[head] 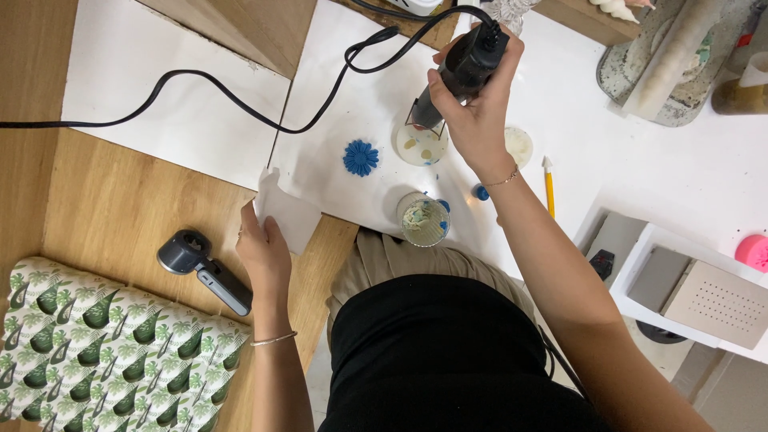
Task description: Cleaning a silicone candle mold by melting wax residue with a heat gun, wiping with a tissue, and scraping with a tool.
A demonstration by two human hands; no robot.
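My right hand (pixel 478 112) grips a black corded heat tool (pixel 464 68), its nozzle pointing down at a small round dish (pixel 420 146) of pale material on the white sheet (pixel 336 120). My left hand (pixel 262 250) rests on a corner of white paper (pixel 286 214) at the sheet's near edge. A blue flower-shaped piece (pixel 361 158) lies left of the dish. A clear cup (pixel 424 218) with pale flakes stands nearer me.
A grey handheld device (pixel 202 268) lies on the wooden table left of my left hand. The tool's black cord (pixel 200 84) loops across the white sheets. A yellow pencil (pixel 549 186), a small blue cap (pixel 481 192), a leaf-patterned cushion (pixel 96 352) and a white shelf (pixel 688 292) surround the work area.
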